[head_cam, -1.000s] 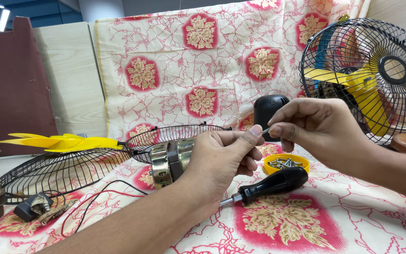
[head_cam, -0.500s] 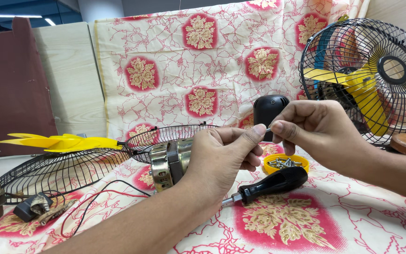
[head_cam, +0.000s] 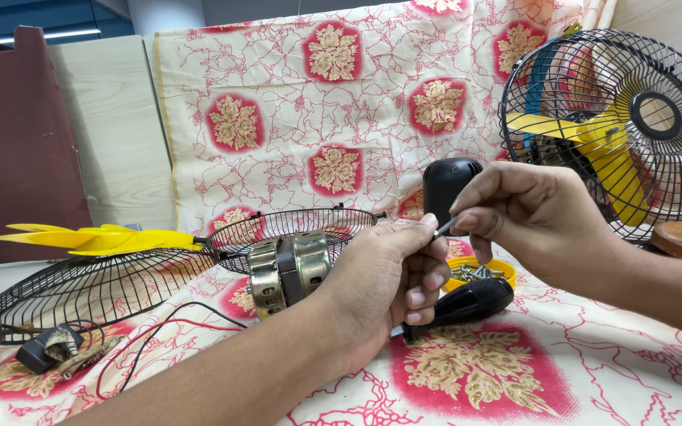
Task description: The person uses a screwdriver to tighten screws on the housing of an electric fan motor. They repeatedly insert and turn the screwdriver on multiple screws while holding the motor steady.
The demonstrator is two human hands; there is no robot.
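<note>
1. Pinching a thin metal pin (head_cam: 445, 228) between thumb and forefinger, the right hand (head_cam: 542, 217) holds it just above the left hand (head_cam: 388, 276); the tip of the pin meets the left fingertips, so both hands steady the same small part.
2. The left hand is curled closed, its grip narrow around something small that I cannot see well. It hangs over the black handle of a screwdriver (head_cam: 467, 302), which lies flat on the cloth below, near enough to pick up fast.
3. The pin stays in the air between the 2 hands, in front of a black plastic housing (head_cam: 450, 185) that stands upright behind them.
4. A small yellow dish (head_cam: 479, 272) with screws sits just beside the screwdriver, probably so that loose parts do not roll away.
5. A brass-coloured motor (head_cam: 287, 272) lies on its side to the left of the hands, touching the floral cloth (head_cam: 515, 379) that covers the desk.
6. Behind the motor lie 2 black wire guards (head_cam: 96, 288) and a yellow fan blade (head_cam: 88, 239), set apart from each other.
7. A whole fan (head_cam: 613, 126) with its guard closed stands at the right.
</note>
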